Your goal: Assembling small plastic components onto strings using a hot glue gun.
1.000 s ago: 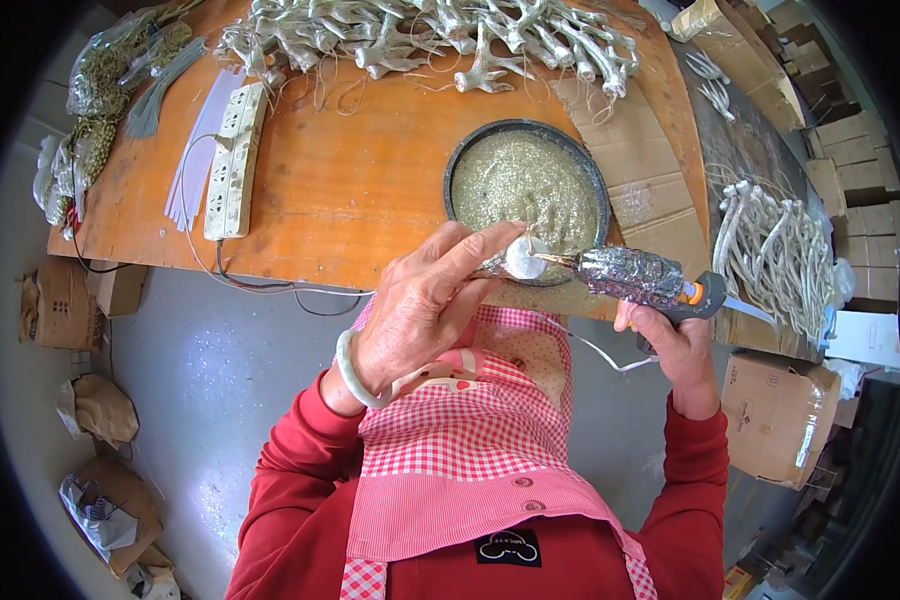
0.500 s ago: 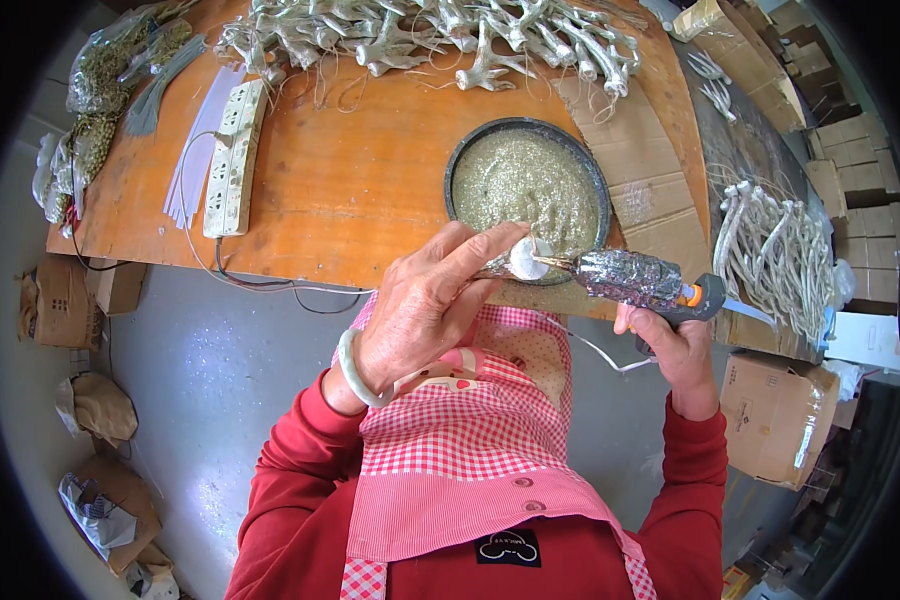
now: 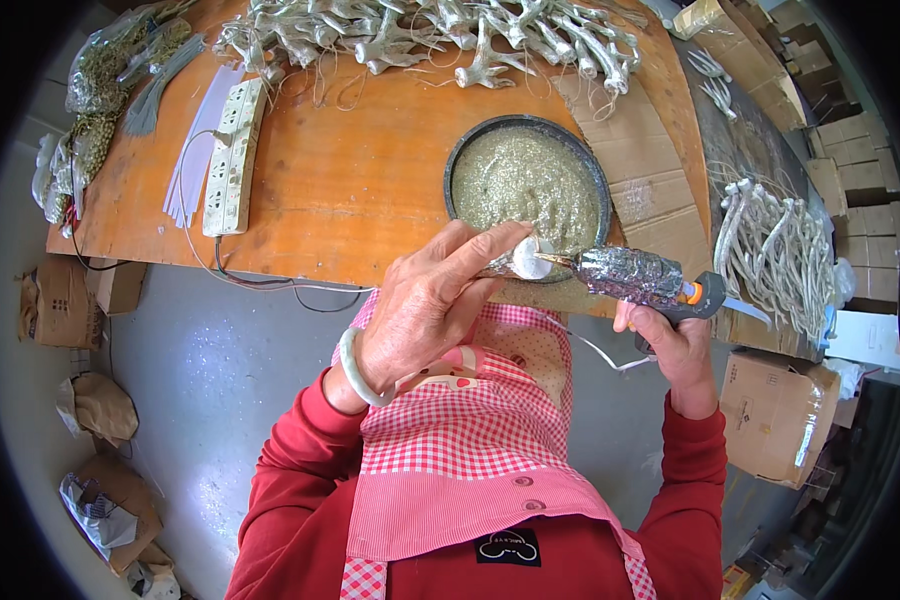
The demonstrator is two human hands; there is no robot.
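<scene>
Glue gun (image 3: 642, 280), its barrel wrapped in glittery foil-like crust, is gripped in the right hand (image 3: 670, 345), fingers closed around the handle below the orange collar. The nozzle is pointed toward 9 o'clock, so that its tip meets a small pale disc-shaped piece (image 3: 530, 258). That piece is pinched between thumb and fingertips of the left hand (image 3: 440, 300), which is curled tight around it; what lies behind the disc inside the fingers cannot be told. A pale green bangle (image 3: 355, 365) is worn at the left wrist.

Both hands are held over the near edge of the orange worktable (image 3: 370, 170), just at 6 o'clock of a round dark pan (image 3: 526, 180) filled with greenish-gold glitter. By judgement, the work is kept beside the pan so that a freshly glued piece can be dipped without a long reach.

At 12 o'clock, along the far edge, silvery coated branch-like pieces (image 3: 440, 35) are laid out in a row, probably to dry clear of the working zone. A second batch of pale stems (image 3: 780, 250) lies at 3 o'clock on a dark surface. A white power strip (image 3: 235, 155) is placed at 10 o'clock, its cord trailing along the near edge toward the gun. Flattened cardboard (image 3: 635, 150) is laid under the pan's right side. Bags of greenish material (image 3: 95, 110) sit at the table's left end. A red-checked apron (image 3: 480, 440) covers the lap.
</scene>
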